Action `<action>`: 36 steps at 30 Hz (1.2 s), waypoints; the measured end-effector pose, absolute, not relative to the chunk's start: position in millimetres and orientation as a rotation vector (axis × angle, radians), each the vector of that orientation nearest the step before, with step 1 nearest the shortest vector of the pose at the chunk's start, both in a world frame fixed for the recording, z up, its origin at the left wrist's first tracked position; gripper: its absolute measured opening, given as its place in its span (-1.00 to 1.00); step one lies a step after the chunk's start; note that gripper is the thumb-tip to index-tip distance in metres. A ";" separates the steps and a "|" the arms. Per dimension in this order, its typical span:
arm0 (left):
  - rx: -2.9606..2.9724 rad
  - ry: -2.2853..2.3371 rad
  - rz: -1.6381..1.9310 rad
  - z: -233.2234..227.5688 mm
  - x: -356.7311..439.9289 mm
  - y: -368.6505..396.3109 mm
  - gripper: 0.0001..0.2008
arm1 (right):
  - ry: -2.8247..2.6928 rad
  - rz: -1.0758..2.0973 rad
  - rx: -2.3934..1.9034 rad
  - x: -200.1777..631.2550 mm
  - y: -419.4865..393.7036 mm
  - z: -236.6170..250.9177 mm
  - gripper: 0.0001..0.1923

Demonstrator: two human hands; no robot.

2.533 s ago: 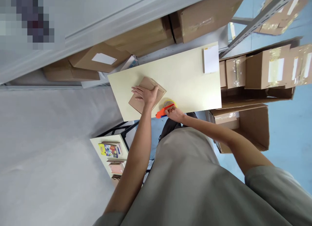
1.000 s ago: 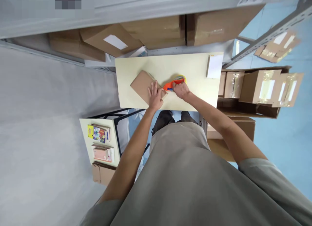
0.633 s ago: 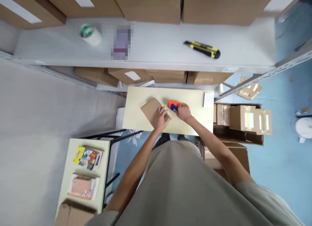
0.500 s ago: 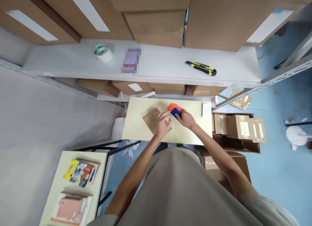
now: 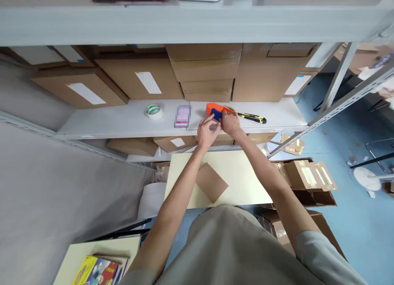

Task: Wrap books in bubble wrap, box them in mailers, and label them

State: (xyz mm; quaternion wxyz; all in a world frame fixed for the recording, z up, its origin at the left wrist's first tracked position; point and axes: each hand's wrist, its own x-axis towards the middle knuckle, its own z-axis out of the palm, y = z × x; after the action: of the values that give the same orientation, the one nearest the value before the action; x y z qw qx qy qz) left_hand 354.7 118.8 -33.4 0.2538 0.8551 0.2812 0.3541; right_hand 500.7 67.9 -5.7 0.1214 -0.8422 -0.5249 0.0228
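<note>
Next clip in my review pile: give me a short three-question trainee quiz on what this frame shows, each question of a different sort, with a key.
1. True or false: the orange tape dispenser lies on the cream table.
2. Which thing lies on the shelf just right of the dispenser? A) utility knife B) roll of tape C) book
3. Fill in: the flat brown cardboard packet lies on the ____.

Key
1. False: the right hand holds it at shelf height, with the left hand touching it.
2. A: the yellow-and-black utility knife; the green-and-white roll of tape lies further left.
3. table
</note>
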 end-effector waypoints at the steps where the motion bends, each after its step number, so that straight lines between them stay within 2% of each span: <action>1: 2.299 0.764 0.956 -35.9 352.1 119.2 -0.82 | -1.537 0.084 -2.480 499.8 76.9 -5.9 -0.51; 5: 2.203 0.734 0.830 -67.8 325.3 110.7 -0.74 | -1.522 0.010 -2.459 491.8 78.7 -14.0 -0.33; 9: 2.112 0.933 0.408 -124.3 277.7 103.7 -0.68 | -1.309 -0.137 -2.282 464.9 14.1 -54.9 -0.33; 11: 2.084 1.098 0.160 -154.2 254.6 102.5 -0.65 | -1.069 0.078 -2.230 443.3 -36.3 -93.7 -0.31; 14: 2.041 1.214 -0.077 -192.9 232.6 101.4 -0.65 | -0.421 0.754 -2.181 405.7 -111.9 -158.9 -0.31; 16: 2.029 1.223 -0.193 -213.7 228.6 100.6 -0.58 | -0.167 1.030 -2.147 380.6 -150.2 -194.8 -0.29; 21: 2.034 1.127 -0.404 -250.9 239.1 97.6 -0.41 | 0.179 1.326 -1.871 338.9 -183.3 -241.4 -0.25; 23: 2.044 1.092 -0.380 -256.4 238.8 96.8 -0.40 | 0.237 1.320 -1.755 331.9 -181.7 -244.8 -0.21; 26: 2.030 1.084 -0.146 -254.6 224.6 96.3 -0.43 | 0.188 1.180 -1.739 325.7 -181.8 -237.6 -0.16; 30: 1.971 1.035 0.107 -250.3 190.6 84.4 -0.45 | 0.084 0.919 -1.674 324.9 -192.3 -223.4 -0.22; 36: 1.928 1.102 0.098 -257.1 160.5 38.4 -0.64 | -0.003 0.791 -1.859 341.6 -194.5 -234.2 -0.26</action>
State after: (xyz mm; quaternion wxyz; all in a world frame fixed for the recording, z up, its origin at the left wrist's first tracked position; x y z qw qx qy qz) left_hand 160.5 38.4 -257.1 0.4432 0.7775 0.4444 0.0393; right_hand 341.6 -194.5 -234.2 0.5317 -0.7794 -0.0014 0.3314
